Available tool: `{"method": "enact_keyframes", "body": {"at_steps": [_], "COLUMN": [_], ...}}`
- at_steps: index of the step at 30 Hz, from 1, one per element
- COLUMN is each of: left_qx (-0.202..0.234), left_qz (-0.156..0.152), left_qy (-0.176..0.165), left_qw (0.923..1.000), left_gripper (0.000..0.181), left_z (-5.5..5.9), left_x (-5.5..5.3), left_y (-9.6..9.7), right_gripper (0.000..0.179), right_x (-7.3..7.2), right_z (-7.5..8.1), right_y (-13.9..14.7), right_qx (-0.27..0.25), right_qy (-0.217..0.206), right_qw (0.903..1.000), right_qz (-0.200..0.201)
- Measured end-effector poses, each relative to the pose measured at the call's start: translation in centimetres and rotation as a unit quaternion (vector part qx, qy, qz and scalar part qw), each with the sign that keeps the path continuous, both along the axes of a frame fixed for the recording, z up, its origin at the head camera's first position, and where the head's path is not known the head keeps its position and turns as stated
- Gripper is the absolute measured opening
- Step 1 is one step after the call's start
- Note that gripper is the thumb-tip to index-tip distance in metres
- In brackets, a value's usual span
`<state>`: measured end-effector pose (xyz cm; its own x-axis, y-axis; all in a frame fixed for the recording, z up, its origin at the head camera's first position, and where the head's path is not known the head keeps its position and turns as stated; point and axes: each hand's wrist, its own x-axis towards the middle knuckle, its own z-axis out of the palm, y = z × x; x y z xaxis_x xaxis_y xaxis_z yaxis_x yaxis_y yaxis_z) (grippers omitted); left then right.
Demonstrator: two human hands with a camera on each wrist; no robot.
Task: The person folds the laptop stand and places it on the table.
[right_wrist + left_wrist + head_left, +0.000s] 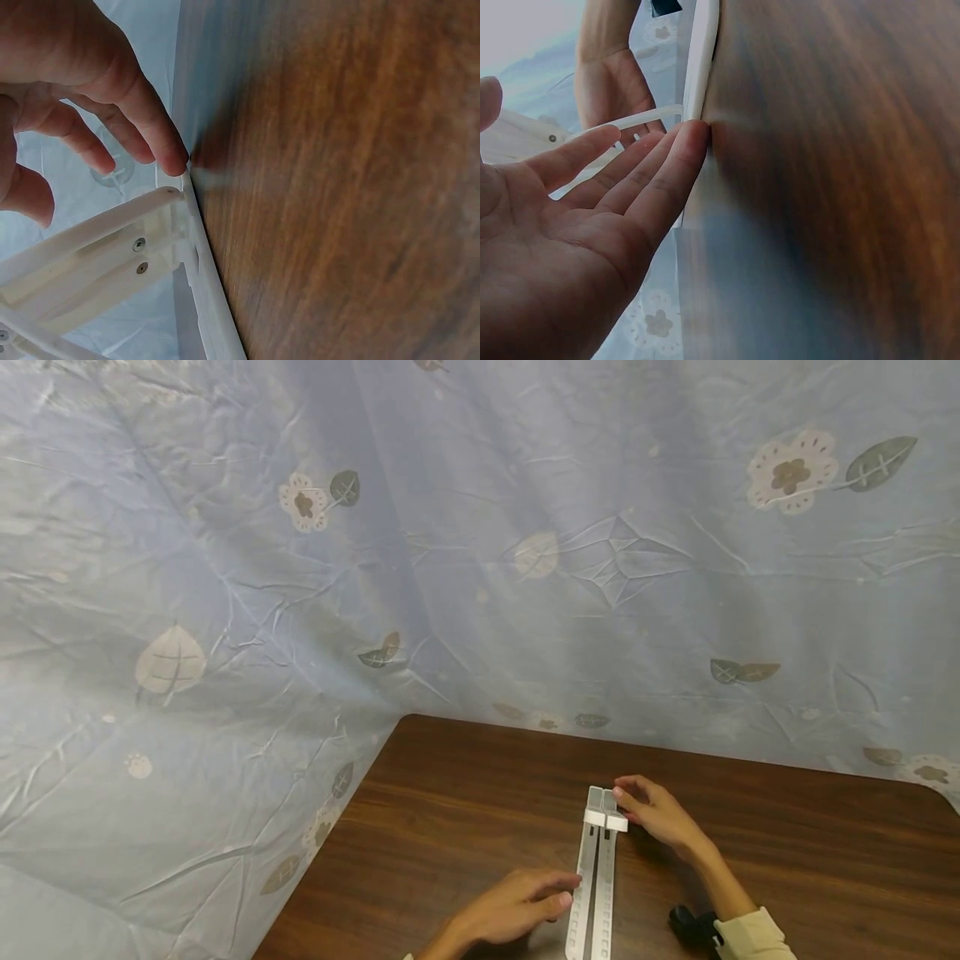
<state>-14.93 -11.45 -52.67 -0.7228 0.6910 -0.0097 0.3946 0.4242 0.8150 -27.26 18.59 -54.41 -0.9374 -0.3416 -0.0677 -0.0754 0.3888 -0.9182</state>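
A white plastic folding stand point(604, 817) lies lengthwise on the table, its two long notched rails close side by side and a raised part at the far end. My left hand point(517, 906) is at the left of the near half, fingers extended. In the left wrist view, the fingertips point(694, 135) come right to the edge of a rail, low by the tabletop. At the far end, my right hand point(660, 814) is beside the raised part, fingers loosely bent. In the right wrist view, one fingertip point(175, 161) reaches the stand's end, near screwed arms point(82, 262).
The brown wood-grain table point(465, 802) has a back edge against a pale blue hanging cloth point(480, 610) with flowers and leaves. Cloth also hangs along the left side. A black device point(693, 928) is strapped at the right wrist, by a cream sleeve point(753, 935).
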Motion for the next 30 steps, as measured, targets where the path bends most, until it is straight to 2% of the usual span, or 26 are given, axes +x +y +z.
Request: {"method": "enact_keyframes", "body": {"at_steps": [7, 11, 18, 23, 30], "left_qx": [0.007, 0.011, 0.01, -0.012, 0.003], "left_qz": [0.02, 0.041, 0.075, 0.09, 0.099], "left_qy": [0.008, 0.028, 0.054, 0.097, 0.108], "left_qw": [0.9997, 0.9987, 0.9956, 0.9911, 0.9891], "left_gripper": [0.049, 0.051, 0.057, 0.058, 0.058], "left_z": [0.3, 0.8, 2.1, 3.2, 3.7], "left_x": [-0.3, -1.1, -3.0, -4.0, -5.3], "left_y": [-0.3, -0.8, -1.4, -1.2, -0.3], "right_gripper": [0.057, 0.054, 0.046, 0.046, 0.05], "right_x": [1.1, 2.2, 5.0, 6.6, 7.7], "right_z": [0.3, 1.1, 2.5, 2.8, 2.7], "right_y": [0.3, 0.7, 1.3, 1.3, 0.9], "right_qx": [0.018, 0.023, 0.057, 0.066, 0.072], "right_qy": [0.021, 0.047, 0.125, 0.145, 0.174], "right_qw": [0.9996, 0.9985, 0.9905, 0.9872, 0.9822], "right_qz": [0.008, 0.014, 0.013, 0.011, 0.007]}}
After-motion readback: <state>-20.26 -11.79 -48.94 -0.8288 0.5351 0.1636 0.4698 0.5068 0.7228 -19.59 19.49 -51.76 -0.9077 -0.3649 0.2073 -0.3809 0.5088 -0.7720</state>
